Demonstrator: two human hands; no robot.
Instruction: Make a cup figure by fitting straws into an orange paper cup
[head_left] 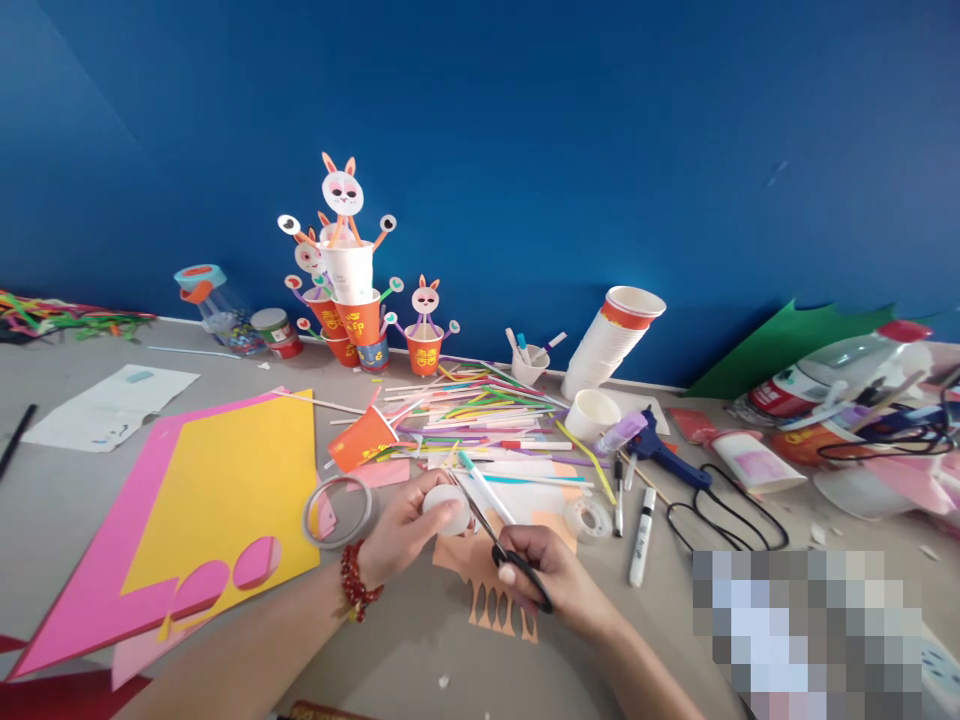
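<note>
The left hand (409, 535) is pinching a small white paper disc (446, 508) between thumb and fingertips, just above the grey table (67, 500), while the right hand (551, 585) is gripping black-handled scissors (499, 535), fingers curled through the loops and blades angling up to the disc's edge; whether the blades are parted is hard to tell from here. Cutting cleanly is probably calling for the left hand to be feeding the disc round slowly while the scissors are staying steady. A peach paper sheet (495, 600), matte and pierced by leaf-shaped holes, is lying beneath both hands. Nearby are lying a clear tape roll (339, 510), thin coloured straws (480, 405) and flat yellow card (225, 480).
</note>
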